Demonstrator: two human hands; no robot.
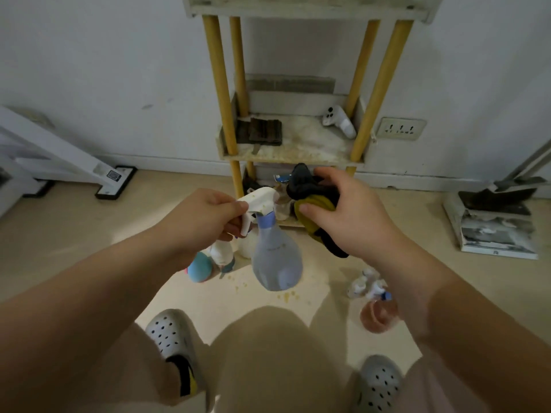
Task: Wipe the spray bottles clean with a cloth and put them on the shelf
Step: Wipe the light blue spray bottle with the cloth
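My left hand [205, 216] grips the white trigger head of a pale purple spray bottle [275, 257], which hangs in the air above the floor. Just to its right, my right hand [351, 210] is closed on a bunched black and yellow cloth [313, 204], a little apart from the bottle. The shelf [292, 155] with yellow posts stands against the wall straight ahead. More spray bottles stand on the floor: a blue one [199, 267] and white ones [222, 253] under my left hand, a pink one [378, 315] and a small clear one [359, 286] at the right.
A white controller [340, 120] and a dark folded item [262, 132] lie on the shelf's middle board. A wall socket [401, 128] is right of the shelf. A dustpan and stacked papers [495, 225] sit at the right, a white frame [59, 162] at the left. My knees and grey clogs [171, 332] fill the foreground.
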